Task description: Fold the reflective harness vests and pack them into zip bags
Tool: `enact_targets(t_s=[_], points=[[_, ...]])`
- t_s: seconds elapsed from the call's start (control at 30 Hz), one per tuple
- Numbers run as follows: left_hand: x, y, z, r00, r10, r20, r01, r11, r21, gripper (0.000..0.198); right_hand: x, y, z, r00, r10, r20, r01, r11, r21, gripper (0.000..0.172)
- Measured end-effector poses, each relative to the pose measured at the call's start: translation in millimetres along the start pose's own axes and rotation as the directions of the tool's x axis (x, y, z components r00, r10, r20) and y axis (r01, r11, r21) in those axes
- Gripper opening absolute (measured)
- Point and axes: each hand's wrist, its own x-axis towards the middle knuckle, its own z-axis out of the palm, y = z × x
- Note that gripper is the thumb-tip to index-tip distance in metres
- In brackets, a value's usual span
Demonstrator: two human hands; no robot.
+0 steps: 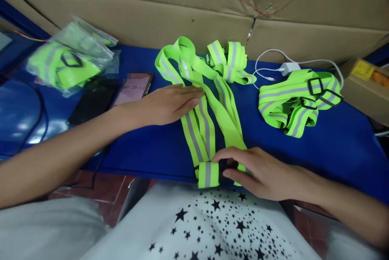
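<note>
Neon-green straps with grey reflective stripes (208, 126) lie lengthwise across the blue table, looped at the far end. My left hand (173, 104) rests flat on them, fingers stretched out and together. Near the table's front edge my right hand (249, 168) is at the strap ends, thumb and index finger apart. Its index fingertip touches or hovers just above a folded strap end (208, 175). A dark piece, perhaps a buckle, shows between that hand and the folded end; its shape is unclear. Whether the other fingers hold the right-hand strap is hidden.
Rolled green straps (229, 59) lie at the back. A bundle with black buckles (299, 99) sits right, near a white charger (290, 68) and a cardboard box (361, 85). At left are bagged straps (68, 59), a lit phone (133, 89) and a dark phone (91, 102).
</note>
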Motion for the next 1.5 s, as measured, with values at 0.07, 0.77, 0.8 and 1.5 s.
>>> enact_targets(t_s=[0.07,0.77,0.8,1.5], points=[[3.9,-1.8,3.5,1.000,-0.013,0.017,0.013,0.999,0.032,0.057,2.5,2.4,0.7,0.999,-0.014,-0.030,0.014,1.000,-0.001,0.030],[-36.2,7.2,0.9,0.988,0.122,0.099,-0.116,0.991,-0.064,0.037,8.3,21.5,22.4,0.947,-0.257,-0.193,0.056,0.722,-0.689,0.028],[-36.3,5.8,-1.2,0.987,0.117,0.108,-0.110,0.992,-0.066,0.034,7.5,21.9,22.6,0.946,-0.265,-0.187,0.061,0.711,-0.700,0.030],[38.7,43.2,40.0,0.933,0.209,-0.292,-0.177,0.975,0.133,0.033,1.4,23.0,8.8,0.963,-0.258,-0.080,0.164,0.795,-0.584,0.064]])
